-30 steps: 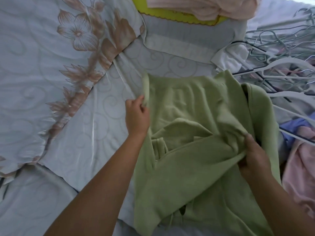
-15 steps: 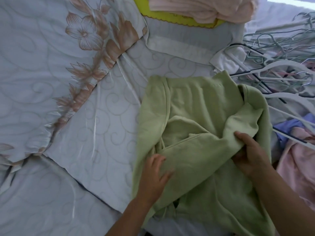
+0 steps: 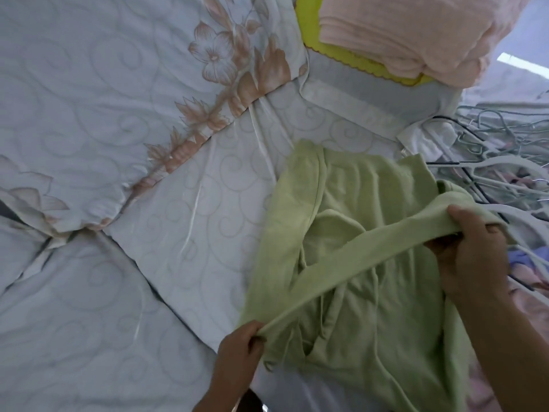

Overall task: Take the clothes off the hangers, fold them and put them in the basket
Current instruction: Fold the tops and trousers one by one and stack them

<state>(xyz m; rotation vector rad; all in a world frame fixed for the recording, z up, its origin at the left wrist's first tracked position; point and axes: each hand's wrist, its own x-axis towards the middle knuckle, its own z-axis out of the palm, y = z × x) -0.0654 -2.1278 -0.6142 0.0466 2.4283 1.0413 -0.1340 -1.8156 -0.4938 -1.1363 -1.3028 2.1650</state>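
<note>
Matt green knit garment [image 3: 371, 292], glossy satin bedspread [image 3: 89, 114]

No legible text or labels anywhere

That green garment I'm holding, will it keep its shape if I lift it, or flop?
Probably floppy: the green garment wrinkles and sags around the band stretched between the left hand and right hand. Likely not slippery, as both hands grip it. Folds may slump unless supported.

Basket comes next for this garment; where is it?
Head view, top, right of centre: the yellow basket holds pink clothes, beyond the green garment.
</note>
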